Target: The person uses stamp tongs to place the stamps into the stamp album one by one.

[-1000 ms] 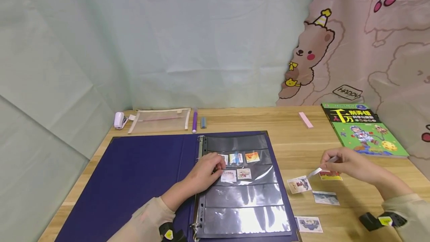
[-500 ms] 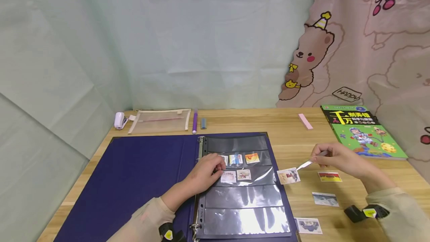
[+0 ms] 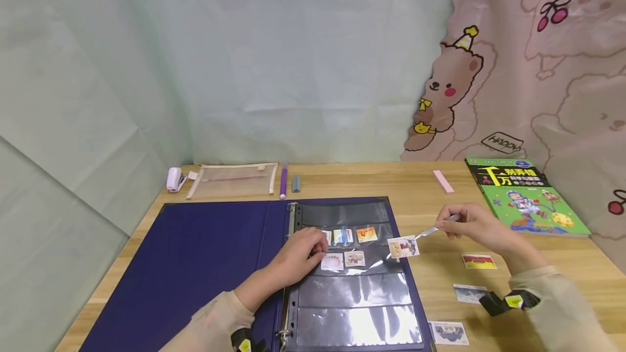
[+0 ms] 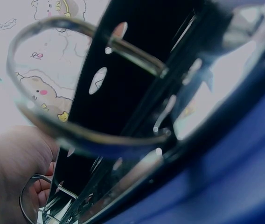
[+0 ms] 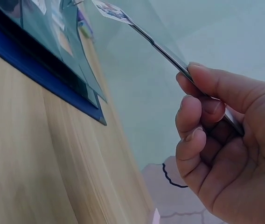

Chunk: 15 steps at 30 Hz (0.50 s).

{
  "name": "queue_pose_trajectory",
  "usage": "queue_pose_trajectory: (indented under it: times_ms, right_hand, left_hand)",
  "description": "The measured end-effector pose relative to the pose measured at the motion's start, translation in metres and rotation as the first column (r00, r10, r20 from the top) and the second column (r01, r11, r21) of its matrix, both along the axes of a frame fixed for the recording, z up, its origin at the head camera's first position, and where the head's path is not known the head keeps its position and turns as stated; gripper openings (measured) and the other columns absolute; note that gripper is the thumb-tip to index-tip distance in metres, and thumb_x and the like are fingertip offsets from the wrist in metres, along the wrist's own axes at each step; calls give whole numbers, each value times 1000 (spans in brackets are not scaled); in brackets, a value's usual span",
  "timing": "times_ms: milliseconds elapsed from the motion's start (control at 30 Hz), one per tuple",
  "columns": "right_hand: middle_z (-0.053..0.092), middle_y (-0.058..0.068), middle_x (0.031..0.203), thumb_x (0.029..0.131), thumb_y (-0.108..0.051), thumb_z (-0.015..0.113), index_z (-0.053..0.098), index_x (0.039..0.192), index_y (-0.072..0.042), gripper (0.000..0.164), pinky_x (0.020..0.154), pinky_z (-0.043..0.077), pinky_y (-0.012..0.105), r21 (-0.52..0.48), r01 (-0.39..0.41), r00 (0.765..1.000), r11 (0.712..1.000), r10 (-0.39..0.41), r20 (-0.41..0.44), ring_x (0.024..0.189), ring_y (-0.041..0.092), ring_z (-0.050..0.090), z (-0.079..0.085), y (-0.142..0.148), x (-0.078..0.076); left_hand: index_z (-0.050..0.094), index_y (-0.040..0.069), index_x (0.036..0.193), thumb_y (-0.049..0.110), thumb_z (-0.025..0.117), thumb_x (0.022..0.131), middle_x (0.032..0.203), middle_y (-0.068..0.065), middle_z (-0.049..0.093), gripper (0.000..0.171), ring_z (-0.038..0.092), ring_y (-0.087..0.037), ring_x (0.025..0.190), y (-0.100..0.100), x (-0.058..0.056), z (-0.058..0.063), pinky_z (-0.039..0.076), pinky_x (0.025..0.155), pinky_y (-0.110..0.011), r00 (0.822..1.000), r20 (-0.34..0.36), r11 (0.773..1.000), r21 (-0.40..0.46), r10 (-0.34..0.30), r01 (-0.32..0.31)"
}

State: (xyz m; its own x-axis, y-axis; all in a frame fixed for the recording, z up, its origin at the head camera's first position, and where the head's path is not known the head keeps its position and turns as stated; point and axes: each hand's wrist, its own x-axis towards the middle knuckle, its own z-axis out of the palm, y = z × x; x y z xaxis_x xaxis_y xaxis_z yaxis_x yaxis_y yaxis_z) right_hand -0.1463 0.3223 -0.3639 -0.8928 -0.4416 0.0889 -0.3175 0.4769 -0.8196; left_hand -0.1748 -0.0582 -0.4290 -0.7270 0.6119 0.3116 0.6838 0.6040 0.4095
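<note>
At the left side of the head view, on the wooden desk, there is what looks like a small white stapler, and next to it lie a clear zip pouch and a purple pen. Below them a dark blue binder is open; its right part carries a black page with clear pockets. The left hand rests at the left of this page with bent fingers; I cannot tell if they pinch anything. Beside it, the second pocket row shows stamps, one partly behind the fingers, and the third row shows two more; their printing is too small for reading. At the page's right edge, right of the third-row pair, is another stamp, held in the tip of metal tweezers; the right wrist view shows it in the air. The right hand grips these tweezers between thumb and fingers. In the lower right, three loose stamps lie one below another, the upper one red and yellow. Above, the pink cloth has a printed sign saying "HAPPY", and at the far right lies a green book, whose title reads 千万别弄错.
</note>
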Motion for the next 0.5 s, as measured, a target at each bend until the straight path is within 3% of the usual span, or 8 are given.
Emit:
queue_pose_trajectory:
  times_ms: [267,500]
  right_hand:
    - [50,5,64,90,-13,52,57,83,-3,13,53,39,31,-17,51,999,999,-51,-10,58,20,47,-7,-9,-12]
    - [51,8,64,89,-17,54,56,87,6,24,55,39,33,-36,91,996,995,-91,14,59,19,47,-13,-18,-20]
  left_hand:
    - [55,17,81,9,65,78,74,10,48,14,43,-5,73,1,0,-1,38,73,-24,1000,-9,1000,7,-4,4]
    - [54,18,79,9,64,79,74,10,48,13,43,-5,72,0,1,1,37,72,-24,1000,-6,1000,19,-3,3]
